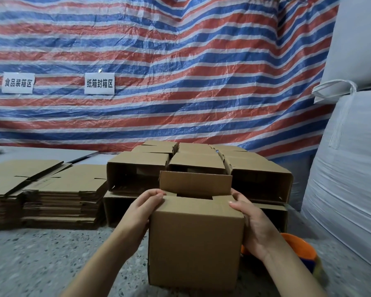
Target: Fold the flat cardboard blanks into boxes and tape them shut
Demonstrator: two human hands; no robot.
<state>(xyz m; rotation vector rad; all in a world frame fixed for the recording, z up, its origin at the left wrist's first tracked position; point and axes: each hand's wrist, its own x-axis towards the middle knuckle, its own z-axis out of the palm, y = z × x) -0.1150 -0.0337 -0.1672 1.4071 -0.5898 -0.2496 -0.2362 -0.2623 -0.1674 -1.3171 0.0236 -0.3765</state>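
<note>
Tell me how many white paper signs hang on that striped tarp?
2. One sign hangs at the left of the striped tarp; the other sign hangs right of it, at the same height. None looks hidden.

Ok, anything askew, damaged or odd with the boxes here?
Nothing stands out. The box held between left hand and right hand has its far flap upright, simply unfinished; the flat blanks lie stacked.

Two bare forearms, no sleeves visible. Left hand and right hand ungloved; no rings, watch or bands; nails short, unpainted.
</note>
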